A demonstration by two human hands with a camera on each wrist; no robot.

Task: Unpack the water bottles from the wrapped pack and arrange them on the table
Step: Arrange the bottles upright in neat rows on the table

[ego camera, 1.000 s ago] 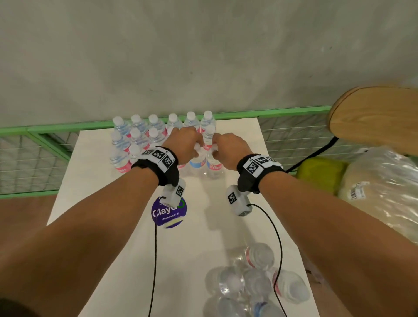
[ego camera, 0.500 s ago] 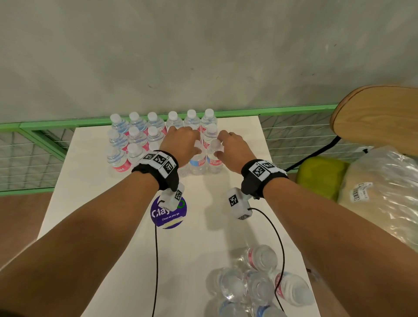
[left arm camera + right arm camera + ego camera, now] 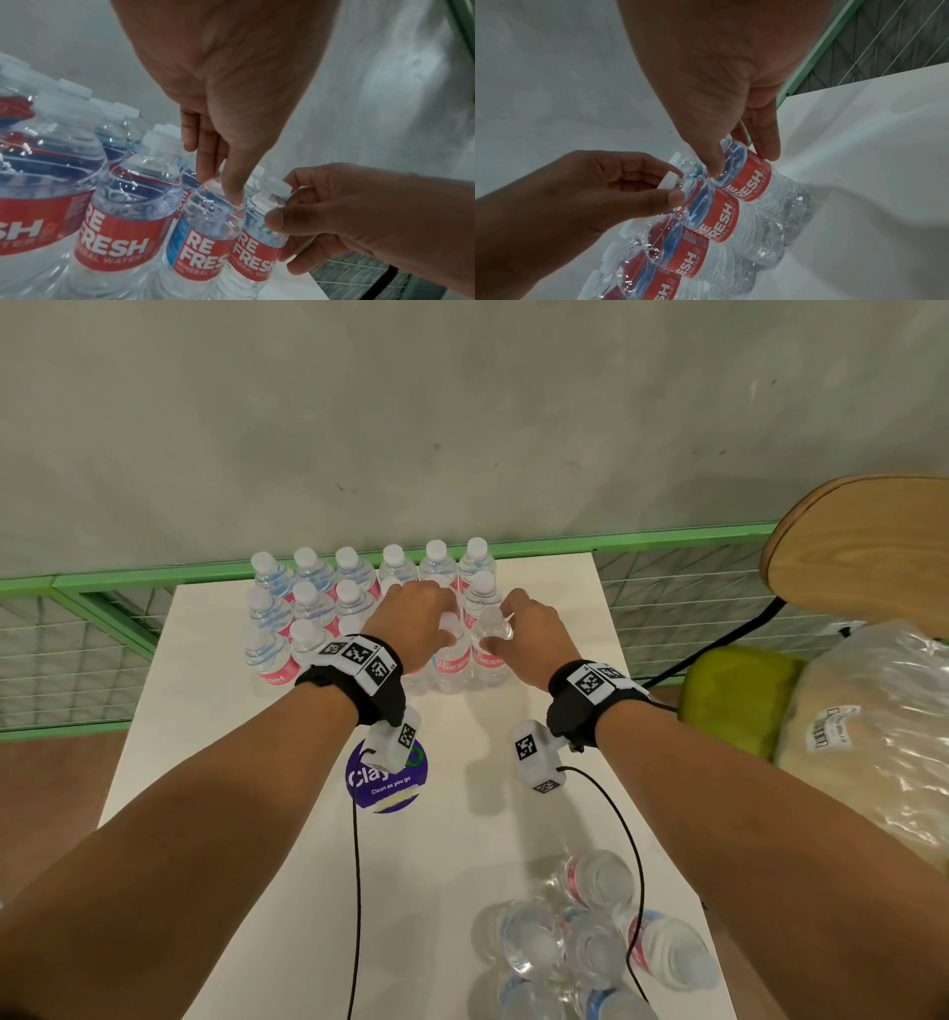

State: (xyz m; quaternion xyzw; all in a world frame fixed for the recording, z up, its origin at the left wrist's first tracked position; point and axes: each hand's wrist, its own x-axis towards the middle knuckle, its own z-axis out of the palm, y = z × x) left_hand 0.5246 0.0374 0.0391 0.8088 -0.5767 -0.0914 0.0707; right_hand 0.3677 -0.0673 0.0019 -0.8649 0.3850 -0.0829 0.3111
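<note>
Several clear water bottles with red labels stand upright in rows at the far end of the white table. My left hand pinches the cap of a front-row bottle; in the right wrist view the left hand holds that bottle between thumb and fingers. My right hand grips the neck of the neighbouring bottle, as seen on the right hand and its bottle. Both bottles stand on the table. The wrapped pack lies near me with several bottles on their sides.
A purple round sticker marks the table's middle. A green railing with wire mesh runs behind the table before a grey wall. To the right are a wooden chair seat, a green cushion and a clear plastic bag. Wrist-camera cables trail over the table.
Both hands stay at the tops of the same two front-row bottles and have barely shifted; the head view has tilted slightly.
</note>
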